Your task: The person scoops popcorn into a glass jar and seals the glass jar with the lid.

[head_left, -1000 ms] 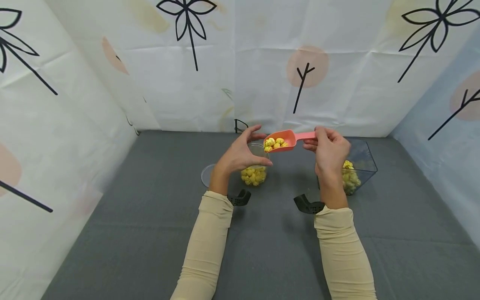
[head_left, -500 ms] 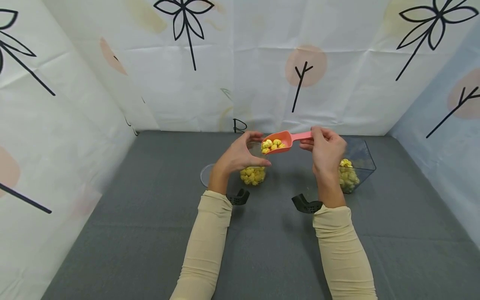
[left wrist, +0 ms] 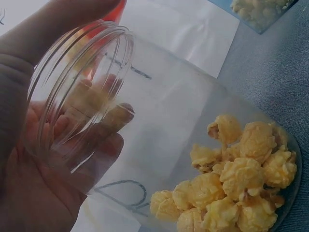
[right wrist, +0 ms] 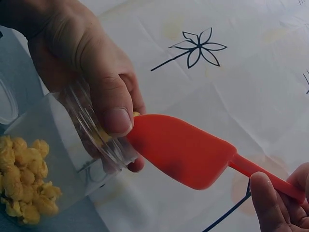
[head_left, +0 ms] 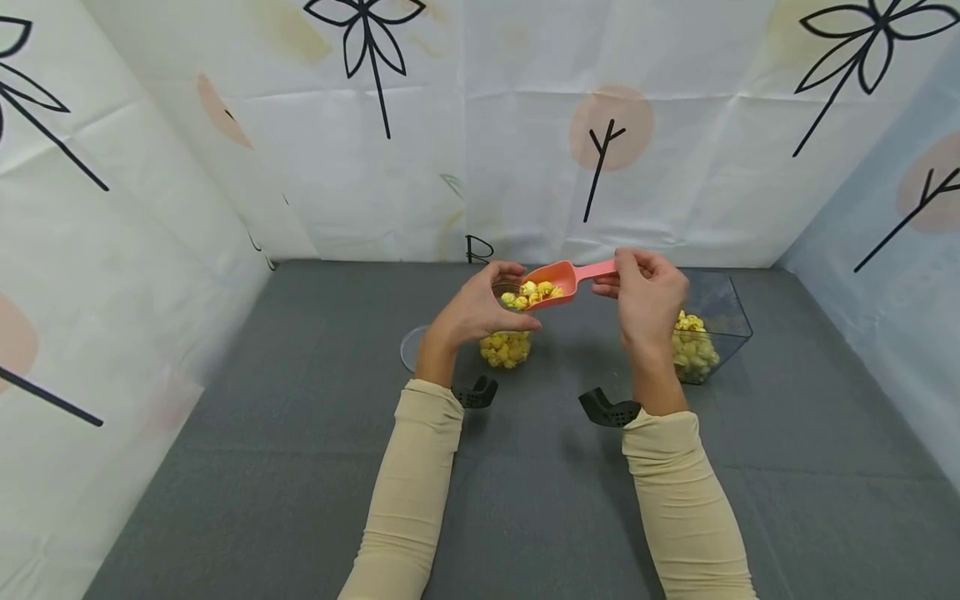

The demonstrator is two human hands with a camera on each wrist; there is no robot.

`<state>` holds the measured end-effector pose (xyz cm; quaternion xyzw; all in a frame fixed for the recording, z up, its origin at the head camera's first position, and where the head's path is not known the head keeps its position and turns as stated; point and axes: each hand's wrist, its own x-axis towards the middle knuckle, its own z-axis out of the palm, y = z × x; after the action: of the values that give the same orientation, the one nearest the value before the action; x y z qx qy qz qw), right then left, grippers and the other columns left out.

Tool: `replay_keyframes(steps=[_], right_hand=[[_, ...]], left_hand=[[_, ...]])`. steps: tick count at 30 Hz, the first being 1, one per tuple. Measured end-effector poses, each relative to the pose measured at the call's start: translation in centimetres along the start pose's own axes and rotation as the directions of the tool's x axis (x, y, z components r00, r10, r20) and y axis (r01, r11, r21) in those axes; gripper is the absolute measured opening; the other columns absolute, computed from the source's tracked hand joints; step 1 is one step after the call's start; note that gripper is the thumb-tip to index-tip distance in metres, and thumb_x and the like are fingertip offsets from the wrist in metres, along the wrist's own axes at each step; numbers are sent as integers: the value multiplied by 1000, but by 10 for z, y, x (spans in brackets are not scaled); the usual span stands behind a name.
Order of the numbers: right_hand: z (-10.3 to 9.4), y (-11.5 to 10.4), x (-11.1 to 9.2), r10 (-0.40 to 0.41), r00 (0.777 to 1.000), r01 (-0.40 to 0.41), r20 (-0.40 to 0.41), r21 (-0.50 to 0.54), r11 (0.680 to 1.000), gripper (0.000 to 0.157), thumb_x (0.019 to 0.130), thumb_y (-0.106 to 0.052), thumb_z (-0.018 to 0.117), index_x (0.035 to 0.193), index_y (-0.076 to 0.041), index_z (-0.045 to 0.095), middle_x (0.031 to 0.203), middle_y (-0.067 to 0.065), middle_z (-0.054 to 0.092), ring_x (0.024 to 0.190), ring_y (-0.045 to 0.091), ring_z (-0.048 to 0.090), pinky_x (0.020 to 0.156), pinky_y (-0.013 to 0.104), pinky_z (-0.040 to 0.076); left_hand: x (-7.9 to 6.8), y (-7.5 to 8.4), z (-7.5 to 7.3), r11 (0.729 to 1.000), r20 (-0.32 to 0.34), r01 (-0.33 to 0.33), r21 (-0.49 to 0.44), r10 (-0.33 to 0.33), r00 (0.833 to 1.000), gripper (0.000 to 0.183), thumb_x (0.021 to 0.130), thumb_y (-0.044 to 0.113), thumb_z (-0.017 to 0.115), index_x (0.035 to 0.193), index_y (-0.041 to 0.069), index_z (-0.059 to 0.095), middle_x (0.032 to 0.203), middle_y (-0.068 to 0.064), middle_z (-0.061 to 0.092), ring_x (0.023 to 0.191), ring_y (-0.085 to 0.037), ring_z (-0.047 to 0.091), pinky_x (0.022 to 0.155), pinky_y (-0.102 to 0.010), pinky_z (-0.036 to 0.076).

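Observation:
My left hand (head_left: 480,307) grips a clear plastic jar (left wrist: 169,106) around its threaded neck, thumb on the near side. Yellow popcorn (left wrist: 236,179) lies in the jar's bottom. In the head view my right hand (head_left: 651,296) pinches the handle of a red-pink scoop (head_left: 581,273), its lip at the jar's mouth. Several pieces of popcorn (head_left: 542,290) sit in the scoop, some at its front edge over the opening. From the right wrist view the scoop's underside (right wrist: 183,150) shows, tilted down toward the jar, and hides most of its load.
A clear square bin (head_left: 731,333) with more popcorn (head_left: 693,350) stands on the grey tabletop behind my right hand. A round clear lid (head_left: 411,348) lies left of the jar, partly hidden by my left wrist. Patterned white cloth (head_left: 525,183) rises behind the table.
The scoop has moved left and tipped down toward the jar's mouth, and its popcorn has slid forward to the lip. My left hand has stayed around the jar.

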<state>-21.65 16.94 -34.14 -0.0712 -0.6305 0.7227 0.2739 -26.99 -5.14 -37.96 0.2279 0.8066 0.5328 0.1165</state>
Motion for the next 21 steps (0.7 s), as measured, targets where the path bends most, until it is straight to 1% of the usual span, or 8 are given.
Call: replay_keyframes(steps=[3, 5, 12, 15, 18, 21], right_hand=[[1, -2, -1, -38, 999, 38, -3, 0, 999, 20, 98, -13, 67, 103, 5, 72, 76, 6, 71, 53, 8, 69, 59, 22, 59], [2, -3, -2, -64, 998, 64, -5, -19, 998, 20, 98, -13, 66, 103, 5, 72, 76, 5, 71, 53, 8, 68, 58, 22, 59], [4, -9, -7, -149, 989, 145, -8, -169, 975, 26, 100, -20, 63, 109, 3, 72, 77, -1, 70, 54, 3, 68, 60, 20, 58], [4, -10, -7, -161, 987, 156, -9, -182, 971, 27, 101, -20, 63, 110, 3, 72, 77, -2, 70, 54, 3, 68, 61, 20, 58], [4, -10, -7, -154, 988, 149, -15, -185, 971, 27, 100, -21, 64, 110, 3, 72, 78, -2, 70, 54, 2, 68, 61, 19, 58], [3, -9, -7, -157, 987, 151, -16, -188, 971, 29, 100, -21, 64, 111, 5, 72, 77, -3, 70, 54, 2, 68, 60, 19, 58]], left_hand=[[0, 1, -1, 1000, 4, 7, -5, -7, 1000, 87, 77, 28, 91, 148, 12, 44, 146, -5, 54, 141, -26, 49, 118, -52, 40], [0, 1, -1, 1000, 8, 8, -8, -7, 1000, 87, 77, 27, 91, 148, 11, 43, 146, -5, 54, 141, -26, 49, 118, -52, 40], [0, 0, -1, 1000, 12, -16, -27, 16, 1000, 87, 77, 25, 91, 148, 8, 43, 143, -6, 56, 135, -24, 53, 117, -53, 40], [-1, 0, -1, 999, 10, -18, -32, 18, 1000, 86, 77, 25, 91, 147, 10, 44, 143, -5, 56, 134, -23, 53, 116, -54, 41], [-1, -1, -1, 999, 11, -17, -38, 17, 1000, 86, 76, 25, 91, 147, 10, 44, 143, -5, 56, 134, -23, 54, 115, -54, 41], [-1, -1, -1, 999, 15, -20, -50, 21, 1000, 86, 76, 24, 91, 147, 11, 44, 143, -5, 56, 137, -27, 53, 115, -55, 41]])
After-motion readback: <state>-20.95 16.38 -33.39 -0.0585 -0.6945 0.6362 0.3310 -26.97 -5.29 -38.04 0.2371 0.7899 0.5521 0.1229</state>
